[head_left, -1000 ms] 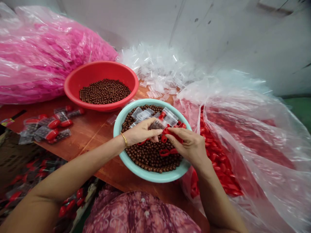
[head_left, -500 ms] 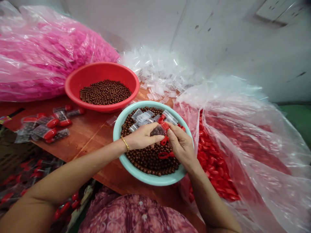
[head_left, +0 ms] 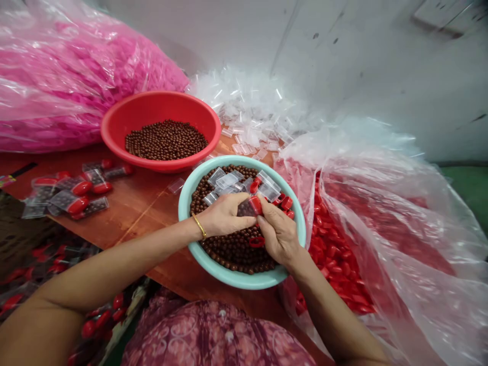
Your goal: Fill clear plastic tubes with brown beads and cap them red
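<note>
1. Case: We see a small case [head_left: 246,207] held above the pale blue basin [head_left: 219,277]. Its body is flat, clear and glossy, and brown beads show through the wall.
2. Cap: We note a bright red cap [head_left: 255,204] at the case's right end, partly covered by fingers. We cannot tell whether it is fully seated.
3. Left hand: We find the thumb and fingers of the left hand [head_left: 225,215] closed on the clear body, gripping it from the left.
4. Right hand: We find the thumb and fingers of the right hand [head_left: 281,230] pinched together on the cap end, from the right.
5. Basin contents: Beneath the hands we see loose brown beads [head_left: 236,254], with clear cases [head_left: 268,189] and loose red caps [head_left: 286,203] lying on them.
6. Finished pieces: On the table [head_left: 139,218], to the left, we see a pile of filled cases [head_left: 68,200] with red caps.
</note>
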Available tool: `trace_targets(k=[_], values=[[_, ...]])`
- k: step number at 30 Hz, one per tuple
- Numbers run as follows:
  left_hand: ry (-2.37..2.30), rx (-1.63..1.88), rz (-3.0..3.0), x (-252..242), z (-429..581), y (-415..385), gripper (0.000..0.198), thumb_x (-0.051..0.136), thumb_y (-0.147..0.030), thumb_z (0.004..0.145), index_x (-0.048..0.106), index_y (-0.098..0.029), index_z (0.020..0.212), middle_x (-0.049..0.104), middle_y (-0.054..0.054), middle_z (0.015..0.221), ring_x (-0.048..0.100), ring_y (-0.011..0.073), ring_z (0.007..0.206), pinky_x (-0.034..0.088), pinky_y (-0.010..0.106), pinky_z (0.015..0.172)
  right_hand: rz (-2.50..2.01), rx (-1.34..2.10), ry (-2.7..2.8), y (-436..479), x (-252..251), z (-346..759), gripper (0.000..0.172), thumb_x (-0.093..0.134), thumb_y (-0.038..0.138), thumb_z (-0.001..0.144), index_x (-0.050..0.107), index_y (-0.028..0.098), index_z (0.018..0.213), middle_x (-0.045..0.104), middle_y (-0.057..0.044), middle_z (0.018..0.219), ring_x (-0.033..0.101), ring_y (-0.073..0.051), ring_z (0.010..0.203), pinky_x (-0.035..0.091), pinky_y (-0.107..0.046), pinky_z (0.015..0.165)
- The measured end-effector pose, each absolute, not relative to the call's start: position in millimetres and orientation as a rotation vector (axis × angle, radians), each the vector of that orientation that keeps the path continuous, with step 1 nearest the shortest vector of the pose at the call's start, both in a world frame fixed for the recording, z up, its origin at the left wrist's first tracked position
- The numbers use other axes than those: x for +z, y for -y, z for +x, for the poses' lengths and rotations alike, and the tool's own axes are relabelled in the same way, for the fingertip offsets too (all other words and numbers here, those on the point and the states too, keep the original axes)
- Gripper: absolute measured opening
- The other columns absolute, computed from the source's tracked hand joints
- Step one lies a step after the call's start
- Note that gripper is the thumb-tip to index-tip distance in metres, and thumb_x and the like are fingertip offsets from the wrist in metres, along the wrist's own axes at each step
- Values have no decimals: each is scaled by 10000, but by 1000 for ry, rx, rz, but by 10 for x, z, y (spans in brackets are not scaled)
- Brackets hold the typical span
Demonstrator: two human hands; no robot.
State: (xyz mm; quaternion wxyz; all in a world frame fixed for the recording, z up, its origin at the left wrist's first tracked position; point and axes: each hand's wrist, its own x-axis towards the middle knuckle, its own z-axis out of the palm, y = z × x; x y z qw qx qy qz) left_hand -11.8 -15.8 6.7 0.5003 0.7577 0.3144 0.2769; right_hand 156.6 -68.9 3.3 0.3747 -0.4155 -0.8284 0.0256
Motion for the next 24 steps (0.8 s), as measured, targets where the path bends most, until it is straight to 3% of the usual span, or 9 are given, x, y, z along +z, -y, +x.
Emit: trace_targets(k=[3, 6, 8, 10, 14, 16, 18, 21, 24], values=[[-698, 671, 1808, 55, -86, 153, 232, 576, -295, 731, 588, -124, 887, 615, 13, 793, 540, 142, 729, 450, 259, 697, -1098, 224, 2102, 655, 78, 1609, 421, 433, 180, 884, 522, 184, 1296, 686, -94, 1086, 661, -192, 961, 543, -310, 806], [-627, 597, 1811, 58, -49, 137, 236, 580, -349, 739, 583, -127, 820, 576, -9, 716, 510, 124, 680, 425, 237, 645, -1195, 350, 1851, 626, 104, 1638, 293, 449, 264, 896, 685, 187, 1052, 720, -48, 833, 672, -157, 726, 536, -270, 664], [-628, 524, 1839, 70, -42, 127, 211, 581, -345, 728, 558, -136, 725, 524, -28, 644, 474, 108, 628, 389, 217, 592, -1242, 419, 1607, 598, 118, 1604, 329, 429, 348, 908, 714, 185, 914, 654, -18, 642, 612, -130, 586, 496, -253, 574], [-661, 444, 1887, 89, -47, 128, 189, 574, -310, 708, 514, -145, 639, 462, -42, 575, 425, 91, 564, 334, 204, 529, -1250, 564, 1412, 548, 142, 1531, 413, 388, 443, 907, 703, 179, 867, 575, -1, 577, 537, -111, 504, 447, -243, 498], [-705, 253, 2089, 143, -52, 165, 185, 553, -244, 670, 459, -155, 539, 383, -50, 485, 355, 77, 464, 259, 219, 467, -1230, 1017, 1186, 398, 210, 1350, 555, 233, 540, 898, 643, 174, 979, 584, -14, 726, 384, -70, 396, 420, -252, 435], [-728, 179, 2192, 165, -40, 193, 170, 546, -238, 667, 484, -157, 532, 395, -40, 470, 361, 87, 448, 269, 232, 463, -1229, 1167, 1201, 340, 219, 1278, 624, 139, 557, 898, 603, 179, 1074, 618, -45, 860, 491, -95, 497, 495, -280, 558], [-752, 122, 2267, 176, -27, 218, 138, 538, -247, 677, 555, -153, 577, 469, -14, 489, 409, 110, 458, 304, 243, 469, -1259, 1239, 1277, 316, 198, 1229, 690, 50, 574, 895, 545, 191, 1184, 625, -70, 1006, 610, -154, 786, 512, -331, 773], [-777, 47, 2388, 167, -23, 246, 187, 529, -269, 693, 647, -123, 692, 613, 60, 593, 521, 165, 518, 371, 268, 498, -1320, 1227, 1425, 345, 124, 1194, 731, 9, 609, 884, 436, 206, 1320, 584, -76, 1195, 528, -195, 1143, 383, -405, 1020], [-773, -13, 2496, 139, -35, 257, 237, 522, -261, 705, 675, -91, 766, 673, 119, 690, 600, 217, 605, 427, 288, 541, -1273, 1081, 1595, 408, 42, 1176, 688, 131, 634, 887, 382, 216, 1372, 442, -65, 1401, 407, -199, 1287, 243, -412, 1121]])
